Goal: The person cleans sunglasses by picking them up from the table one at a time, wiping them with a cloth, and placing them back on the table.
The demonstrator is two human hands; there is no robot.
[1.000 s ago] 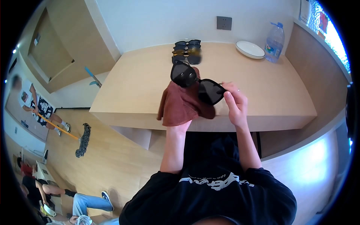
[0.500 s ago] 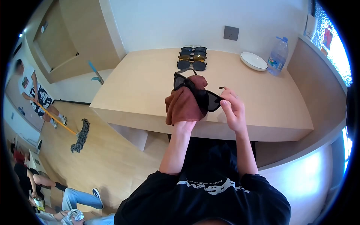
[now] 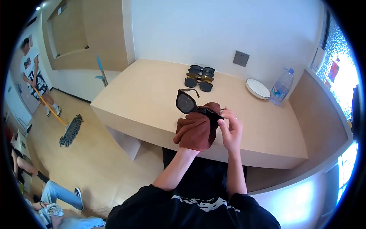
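Observation:
Black sunglasses (image 3: 185, 103) are held above the front of the desk, one dark lens and one temple arm in plain sight. A brown cloth (image 3: 195, 131) wraps the bridge and most of the other lens. My left hand (image 3: 190, 152) is under this cloth, closed on the sunglasses through it; its fingers are hidden. With thumb and fingers, my right hand (image 3: 231, 129) pinches the frame's right end by the hinge. Behind them, several folded sunglasses (image 3: 199, 84) lie in a stacked row on the desk.
The pale wooden desk (image 3: 141, 99) meets a wall with a socket (image 3: 241, 58). A white plate (image 3: 258, 89) and a plastic bottle (image 3: 282, 87) stand at back right beside a raised side panel (image 3: 320, 103). At left, a person holds a mop (image 3: 71, 131); other people sit lower left.
The sunglasses have turned, and the cloth now covers more of the right lens, which showed before. My right hand has come closer to my left. The whole view has shifted.

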